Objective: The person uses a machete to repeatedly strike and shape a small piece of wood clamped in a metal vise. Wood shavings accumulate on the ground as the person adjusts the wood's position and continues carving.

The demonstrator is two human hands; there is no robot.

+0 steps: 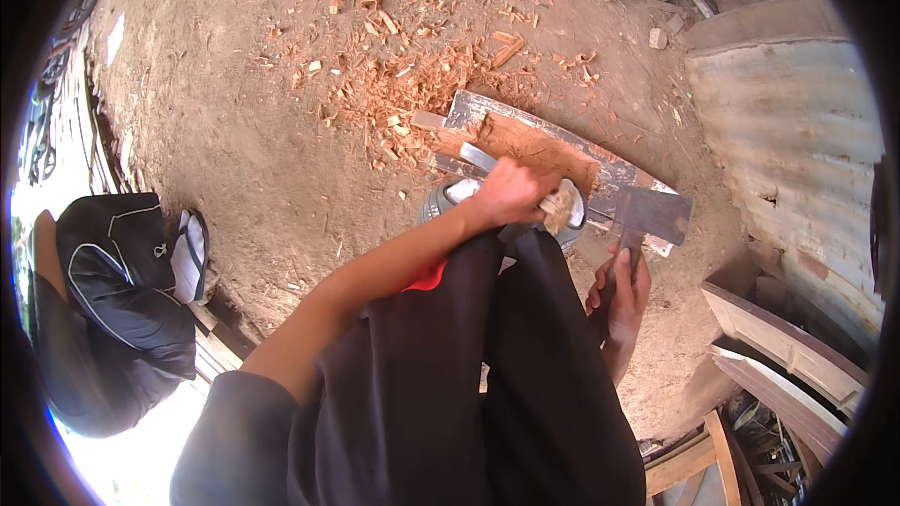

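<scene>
My left hand (511, 192) is closed around a chisel (478, 157). Its flat metal blade points up and left over the wood, and the frayed, battered end of its handle sticks out on the other side. My right hand (626, 290) grips the handle of a mallet (656, 214) with a dark, block-shaped head, held just right of the chisel's handle end and apart from it. Beneath both tools lies a worn board (609, 173) with chipped pale paint and a hollowed, reddish-brown middle. My shoes (441, 201) are close against its near side, partly hidden by my left hand.
Wood chips and shavings (403, 98) cover the dirt floor beyond the board. Corrugated metal sheeting (787, 131) stands at the right, with stacked wooden panels (787, 342) nearer. At the left, another person in dark clothes (122, 290) sits close by.
</scene>
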